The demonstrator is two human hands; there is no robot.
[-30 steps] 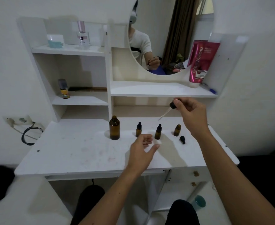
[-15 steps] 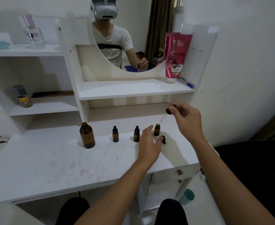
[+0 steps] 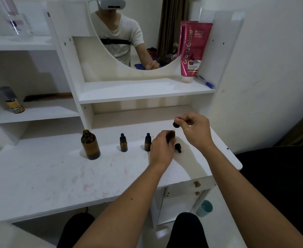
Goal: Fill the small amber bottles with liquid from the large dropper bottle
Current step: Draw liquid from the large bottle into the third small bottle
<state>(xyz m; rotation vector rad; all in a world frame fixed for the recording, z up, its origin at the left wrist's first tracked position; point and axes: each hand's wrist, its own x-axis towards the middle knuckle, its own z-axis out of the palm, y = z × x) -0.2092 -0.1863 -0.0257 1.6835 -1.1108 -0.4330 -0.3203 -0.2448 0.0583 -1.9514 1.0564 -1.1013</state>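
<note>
White and scuffed, the tabletop [image 3: 57,176] lies nearest, and over its right part the person's two hands meet. The left hand [image 3: 160,148] has its fingers curled round the open small bottle [image 3: 172,135], steadying it where it stands; just beside it a loose black cap [image 3: 178,147] lies on the table. Just above the bottle, the right hand [image 3: 195,129] pinches the black bulb of the dropper [image 3: 176,124] between thumb and fingertips, though I cannot make out the glass tip or whether it is in the neck. This looks like the filling of the third small bottle. Next comes a gentle squeeze with the tip kept over the narrow mouth, then the cap goes back on. To the left, two capped small bottles [image 3: 123,144] [image 3: 147,143] stand in a row, seemingly done. Farther left, well apart, stands the large amber bottle [image 3: 90,144], open. Beyond, a pink tube [image 3: 191,49] stands on the shelf beside the mirror [image 3: 129,33].
</note>
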